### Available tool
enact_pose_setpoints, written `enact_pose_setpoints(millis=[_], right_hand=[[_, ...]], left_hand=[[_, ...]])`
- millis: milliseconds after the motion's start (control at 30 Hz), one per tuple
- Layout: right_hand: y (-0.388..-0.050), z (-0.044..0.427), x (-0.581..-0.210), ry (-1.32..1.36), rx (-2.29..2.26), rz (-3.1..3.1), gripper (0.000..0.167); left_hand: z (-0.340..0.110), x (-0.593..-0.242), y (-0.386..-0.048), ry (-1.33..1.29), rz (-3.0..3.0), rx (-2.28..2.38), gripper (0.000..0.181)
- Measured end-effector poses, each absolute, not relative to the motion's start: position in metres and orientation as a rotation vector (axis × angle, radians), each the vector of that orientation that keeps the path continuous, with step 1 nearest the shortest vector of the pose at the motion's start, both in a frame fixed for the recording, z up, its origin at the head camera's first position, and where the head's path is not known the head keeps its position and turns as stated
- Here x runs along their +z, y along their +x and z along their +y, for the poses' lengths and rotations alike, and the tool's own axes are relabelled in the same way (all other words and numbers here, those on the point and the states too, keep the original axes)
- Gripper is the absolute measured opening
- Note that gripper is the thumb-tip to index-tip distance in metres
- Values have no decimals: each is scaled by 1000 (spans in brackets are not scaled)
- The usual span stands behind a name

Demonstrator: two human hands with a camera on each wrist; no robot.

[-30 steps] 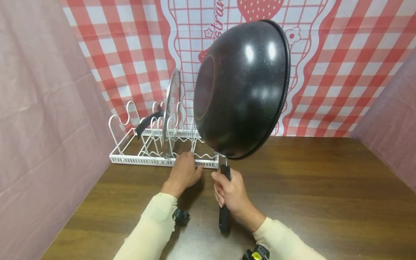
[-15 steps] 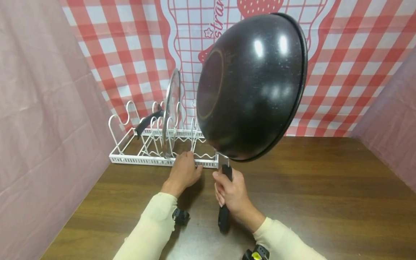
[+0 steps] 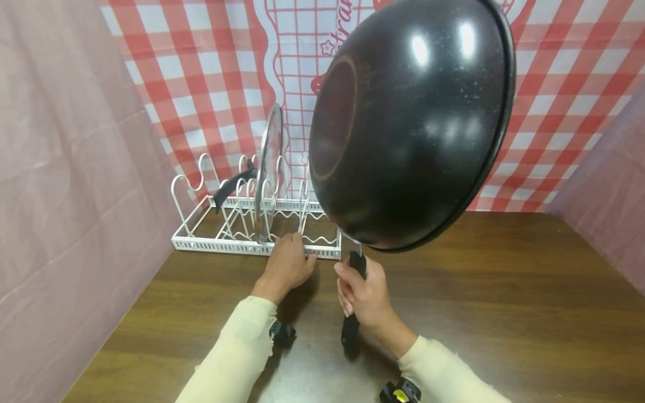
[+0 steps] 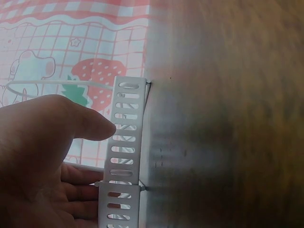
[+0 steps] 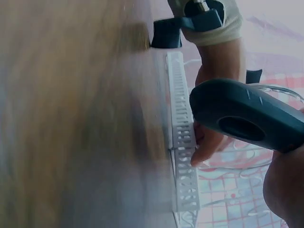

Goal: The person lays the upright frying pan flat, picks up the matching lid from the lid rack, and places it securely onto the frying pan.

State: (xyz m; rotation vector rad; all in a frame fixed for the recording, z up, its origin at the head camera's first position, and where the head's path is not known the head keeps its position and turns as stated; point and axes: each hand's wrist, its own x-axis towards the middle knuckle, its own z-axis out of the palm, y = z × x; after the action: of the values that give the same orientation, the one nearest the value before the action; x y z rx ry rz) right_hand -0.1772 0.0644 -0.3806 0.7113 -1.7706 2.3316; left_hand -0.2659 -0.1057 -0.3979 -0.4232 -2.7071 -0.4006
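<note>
In the head view my right hand grips the black handle of a deep black wok, raised and tilted with its underside facing left. My left hand is at the front rail of a white wire rack. The left wrist view has the thumb of this hand against the slotted rail and the fingers behind it. In the right wrist view the handle sticks out of my right hand, whose fingers are mostly hidden.
A glass lid stands upright in the rack, with a black handle to its left. The rack rests on a brown wooden table. Behind hangs a red-and-white checked cloth, and a pink cloth hangs at the left.
The wok has moved right and up and looks larger, with my right hand still on its handle. My left hand has stayed at the rack's front rail. The head view has shifted slightly.
</note>
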Motion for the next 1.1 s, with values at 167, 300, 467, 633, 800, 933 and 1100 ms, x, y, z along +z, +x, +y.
enact_pose_setpoints(millis=[167, 300, 467, 633, 800, 933, 1100], right_hand=[[-177, 65, -378, 722, 2272, -1751, 38], [-177, 64, -377, 711, 2286, -1752, 39], [-176, 65, -377, 641, 2327, -1759, 33], [-177, 69, -377, 592, 2335, -1759, 29], [-177, 73, -376, 600, 2304, -1755, 32], [-176, 78, -376, 617, 2283, -1756, 36], [-174, 83, -377, 619, 2256, -1768, 37]], left_hand=[[-106, -398, -266, -422, -2700, -422, 39], [-107, -397, -265, -424, -2685, -421, 38], [-106, -397, -265, -424, -2711, -396, 39], [-105, -397, -266, -415, -2742, -378, 41], [-103, -396, -267, -401, -2778, -377, 42], [-103, -395, -266, -388, -2795, -385, 42], [-103, -395, -266, -381, -2806, -396, 43]])
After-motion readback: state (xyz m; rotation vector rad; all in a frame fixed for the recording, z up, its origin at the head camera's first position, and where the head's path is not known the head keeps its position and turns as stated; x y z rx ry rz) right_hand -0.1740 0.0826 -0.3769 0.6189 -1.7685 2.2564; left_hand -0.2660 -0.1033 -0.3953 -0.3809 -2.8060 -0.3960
